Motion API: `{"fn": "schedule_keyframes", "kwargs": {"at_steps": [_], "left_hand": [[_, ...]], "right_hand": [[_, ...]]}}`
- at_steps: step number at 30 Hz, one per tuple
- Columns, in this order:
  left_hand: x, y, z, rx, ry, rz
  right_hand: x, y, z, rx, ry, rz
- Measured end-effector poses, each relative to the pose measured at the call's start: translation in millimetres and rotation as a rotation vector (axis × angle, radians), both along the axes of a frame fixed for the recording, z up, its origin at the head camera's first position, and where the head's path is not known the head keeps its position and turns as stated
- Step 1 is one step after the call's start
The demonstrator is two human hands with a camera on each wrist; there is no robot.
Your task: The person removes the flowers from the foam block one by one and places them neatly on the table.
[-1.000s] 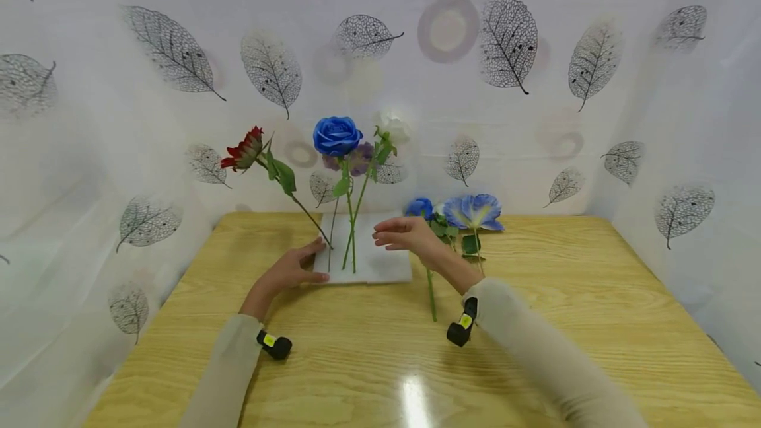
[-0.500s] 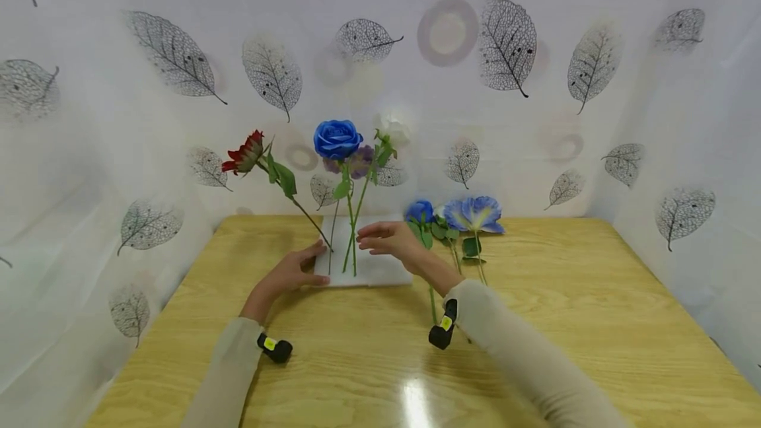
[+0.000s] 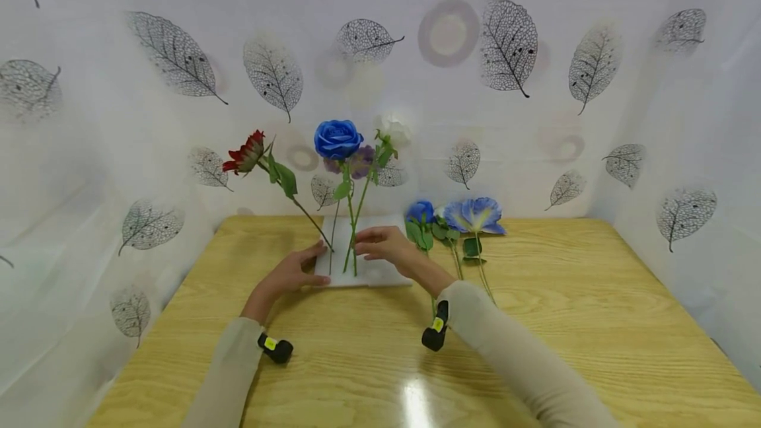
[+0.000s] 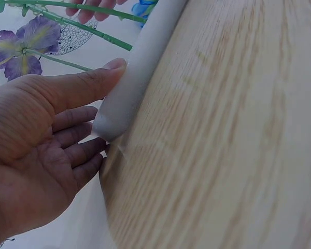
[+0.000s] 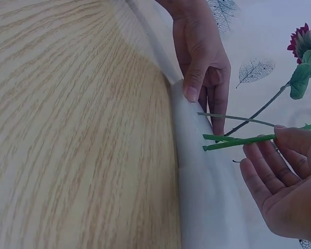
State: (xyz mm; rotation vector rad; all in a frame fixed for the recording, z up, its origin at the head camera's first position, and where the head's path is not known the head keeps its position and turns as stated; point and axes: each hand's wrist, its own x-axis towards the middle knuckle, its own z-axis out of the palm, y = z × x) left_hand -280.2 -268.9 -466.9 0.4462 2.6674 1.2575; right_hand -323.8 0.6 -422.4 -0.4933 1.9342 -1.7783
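Observation:
The left hand [image 3: 288, 277] grips the left end of a white foam board [image 3: 386, 273], its thumb on the front edge in the left wrist view. Stems stand in the board: a blue rose [image 3: 337, 139], a white flower [image 3: 395, 131], a purple flower [image 3: 361, 161] and a red flower [image 3: 245, 154] leaning left. The right hand [image 3: 392, 251] is beside the green stems above the board. In the right wrist view, its thumb touches a green stem [image 5: 249, 140], with the other fingers loosely bent; whether they also touch it is unclear.
Right of the board, a blue rose [image 3: 421, 212] and a blue-violet flower [image 3: 474, 214] lie on the wooden table [image 3: 333, 362], with green leaves and stems partly behind the right forearm. A leaf-patterned curtain [image 3: 416, 84] surrounds the table.
The right hand has moved left over the board to the green stems, and its thumb now touches one. The left hand has stayed on the board's end. The standing flowers look unmoved.

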Motion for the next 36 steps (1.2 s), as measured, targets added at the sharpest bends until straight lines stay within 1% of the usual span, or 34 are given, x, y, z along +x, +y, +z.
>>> {"fn": "schedule_keyframes", "kwargs": {"at_steps": [9,13,18,26,36], "left_hand": [[2.0,1.7,2.6,0.012,0.005,-0.009],[2.4,1.7,3.4,0.013,0.008,-0.012],[1.6,1.2,2.2,0.009,0.005,-0.013],[1.5,2.0,1.2,0.007,-0.018,-0.004],[1.4,0.3,1.4,-0.013,-0.012,-0.006]], "right_hand": [[2.7,-3.0,-1.8,0.01,0.006,0.014],[1.8,-4.1,-3.5,0.013,0.002,0.006],[1.5,-5.3,-4.1,0.019,0.001,-0.004],[2.6,-6.7,-4.7,0.01,0.013,-0.005],[3.4,-8.6,-3.8,0.017,0.022,-0.005]]}}
